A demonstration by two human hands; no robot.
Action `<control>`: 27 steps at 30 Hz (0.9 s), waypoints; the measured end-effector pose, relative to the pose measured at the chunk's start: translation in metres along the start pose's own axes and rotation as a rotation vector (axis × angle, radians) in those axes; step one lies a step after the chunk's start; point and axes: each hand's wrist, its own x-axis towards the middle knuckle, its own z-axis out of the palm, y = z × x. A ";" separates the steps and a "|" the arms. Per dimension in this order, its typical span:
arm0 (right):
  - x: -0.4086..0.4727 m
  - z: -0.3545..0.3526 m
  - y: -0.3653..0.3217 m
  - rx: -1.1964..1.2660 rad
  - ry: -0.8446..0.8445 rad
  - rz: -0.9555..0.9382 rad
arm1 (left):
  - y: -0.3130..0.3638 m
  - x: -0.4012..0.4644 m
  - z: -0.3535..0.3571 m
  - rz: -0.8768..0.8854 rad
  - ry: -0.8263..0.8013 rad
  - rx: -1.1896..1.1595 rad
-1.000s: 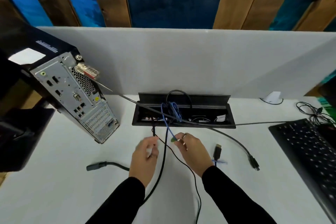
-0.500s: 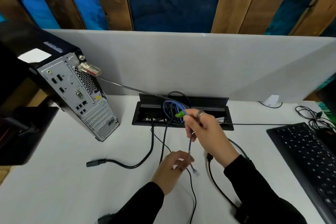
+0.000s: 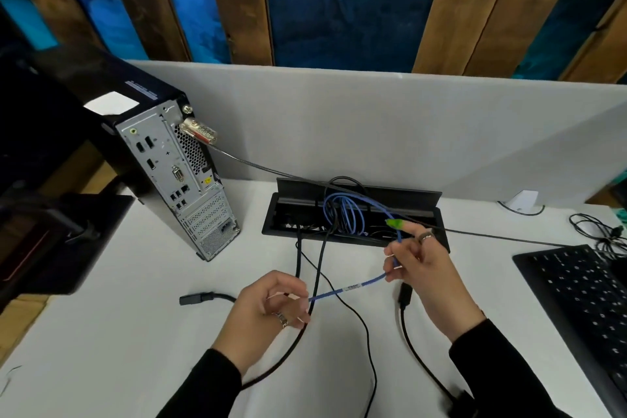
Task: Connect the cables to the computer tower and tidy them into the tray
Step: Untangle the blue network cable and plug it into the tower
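Left hand [image 3: 271, 307] pinching blue cable [image 3: 349, 288] end; right hand [image 3: 419, 263] pinching it further along, likely freeing slack from tray [image 3: 437, 234] toward tower [image 3: 176, 173].

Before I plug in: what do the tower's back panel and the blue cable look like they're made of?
Back panel: looks like bare sheet metal, matte grey, punched with vent holes and port cutouts. Blue cable, held between both hands: seems a flexible plastic or rubber jacket, smooth, bending freely, with a small printed label.

An office workstation: white desk [image 3: 101, 332], grey divider screen [image 3: 373, 125], keyboard [image 3: 576, 292], computer tower [image 3: 176, 176], cable tray [image 3: 353, 214].
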 end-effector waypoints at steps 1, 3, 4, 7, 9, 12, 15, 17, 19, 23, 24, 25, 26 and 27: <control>-0.002 0.001 0.008 -0.008 0.013 0.021 | 0.003 -0.003 -0.001 0.033 0.060 -0.062; -0.007 0.007 0.021 -0.040 0.014 0.055 | 0.011 -0.007 -0.002 0.090 0.141 -0.225; -0.009 0.011 0.028 -0.073 -0.003 0.075 | 0.014 -0.009 -0.002 0.099 0.162 -0.313; -0.015 0.028 0.049 -0.234 -0.050 0.140 | 0.023 -0.012 0.002 0.106 0.201 -0.514; -0.018 0.040 0.057 -0.363 -0.048 0.126 | 0.030 -0.015 0.005 0.109 0.232 -0.547; -0.024 0.049 0.063 -0.675 -0.079 -0.052 | 0.035 -0.016 0.002 0.130 0.291 -0.488; -0.034 0.056 0.061 -1.061 -0.010 -0.325 | 0.037 -0.017 -0.005 0.154 0.311 -0.385; -0.039 0.063 0.056 -1.140 0.019 -0.455 | 0.036 -0.018 -0.007 0.172 0.300 -0.334; -0.040 0.072 0.051 -1.156 0.000 -0.557 | 0.037 -0.018 -0.007 0.185 0.298 -0.307; -0.038 0.090 0.047 -0.973 -0.023 -0.615 | 0.040 -0.016 -0.005 0.231 0.313 -0.235; -0.039 0.093 0.047 -0.913 -0.024 -0.598 | 0.041 -0.016 -0.004 0.243 0.313 -0.225; -0.040 0.096 0.048 -0.862 -0.021 -0.585 | 0.042 -0.016 -0.003 0.253 0.311 -0.223; -0.040 0.098 0.047 -0.826 -0.022 -0.578 | 0.043 -0.015 -0.003 0.252 0.310 -0.225; -0.040 0.099 0.049 -0.807 -0.029 -0.573 | 0.044 -0.014 -0.002 0.247 0.308 -0.230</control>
